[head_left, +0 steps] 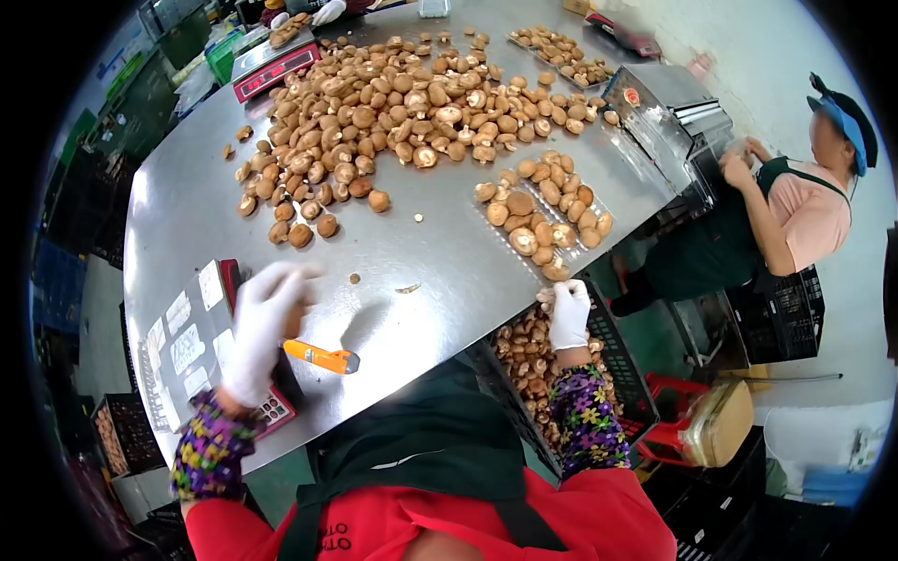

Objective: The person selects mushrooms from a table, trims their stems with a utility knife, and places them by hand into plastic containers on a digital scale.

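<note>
Bright indoor light, seemingly from overhead, leaves a white glare on the steel table (435,266) toward its near edge — and a paler sheen along its left edge. A soft shadow falls beside the left hand (260,327), which is smeared by motion blur. The mushrooms (374,107) toward the table's far edge look fairly sharp. Beyond the left edge, the surroundings are dim. Wide-angle distortion bows the table's outline — black rounds off the view's corners.

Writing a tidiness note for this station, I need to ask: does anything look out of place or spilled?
Only small scraps stand out: a pale bit, a brown bit and a thin sliver lie loose on the table. They look odd because they sit apart from the mushroom pile.
</note>
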`<act>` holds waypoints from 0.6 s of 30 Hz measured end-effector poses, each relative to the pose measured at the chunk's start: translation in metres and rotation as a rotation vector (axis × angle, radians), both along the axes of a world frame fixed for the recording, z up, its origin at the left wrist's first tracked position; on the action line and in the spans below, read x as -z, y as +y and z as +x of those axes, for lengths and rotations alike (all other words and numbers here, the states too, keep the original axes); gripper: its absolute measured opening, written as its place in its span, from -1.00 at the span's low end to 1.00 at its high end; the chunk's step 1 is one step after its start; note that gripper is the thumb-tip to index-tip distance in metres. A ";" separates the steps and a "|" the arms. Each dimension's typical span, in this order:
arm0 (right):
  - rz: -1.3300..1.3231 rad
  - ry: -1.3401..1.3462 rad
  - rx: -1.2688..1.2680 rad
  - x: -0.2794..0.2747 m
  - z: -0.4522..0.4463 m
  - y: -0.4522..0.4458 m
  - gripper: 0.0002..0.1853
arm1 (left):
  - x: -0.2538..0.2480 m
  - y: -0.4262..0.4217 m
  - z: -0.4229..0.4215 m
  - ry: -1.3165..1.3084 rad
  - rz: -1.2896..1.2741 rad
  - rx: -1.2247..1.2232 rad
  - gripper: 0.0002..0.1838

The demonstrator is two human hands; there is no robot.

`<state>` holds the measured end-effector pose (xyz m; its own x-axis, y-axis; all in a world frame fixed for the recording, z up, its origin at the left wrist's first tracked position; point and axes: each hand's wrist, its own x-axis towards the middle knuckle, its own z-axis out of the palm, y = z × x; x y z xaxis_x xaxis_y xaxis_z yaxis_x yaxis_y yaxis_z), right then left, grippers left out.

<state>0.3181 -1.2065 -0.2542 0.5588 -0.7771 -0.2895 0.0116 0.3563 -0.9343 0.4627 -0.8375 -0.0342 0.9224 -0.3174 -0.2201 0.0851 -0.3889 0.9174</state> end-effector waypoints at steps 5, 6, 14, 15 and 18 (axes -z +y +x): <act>-0.068 0.031 0.061 -0.001 0.002 -0.032 -0.88 | -0.017 0.139 -0.013 -0.274 -0.053 -0.415 -0.70; -0.106 0.040 0.071 0.001 0.001 -0.040 -0.90 | -0.014 0.165 -0.018 -0.317 -0.119 -0.558 -0.68; -0.438 0.229 0.079 -0.021 -0.015 -0.025 -0.66 | 0.066 0.439 -0.059 -0.542 0.879 -0.936 -0.68; -0.562 0.085 0.197 -0.007 -0.014 -0.019 -0.68 | 0.070 0.450 -0.062 -0.423 1.057 -0.938 -0.67; -1.075 0.090 -0.027 -0.012 -0.014 0.024 -0.70 | 0.076 0.456 -0.071 -0.261 1.171 -0.778 -0.66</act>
<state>0.3037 -1.1825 -0.2423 0.5904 -0.6362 0.4967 -0.0679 -0.6524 -0.7548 0.3917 -0.3818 -0.1107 0.8286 0.5218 0.2026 0.5060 -0.8530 0.1278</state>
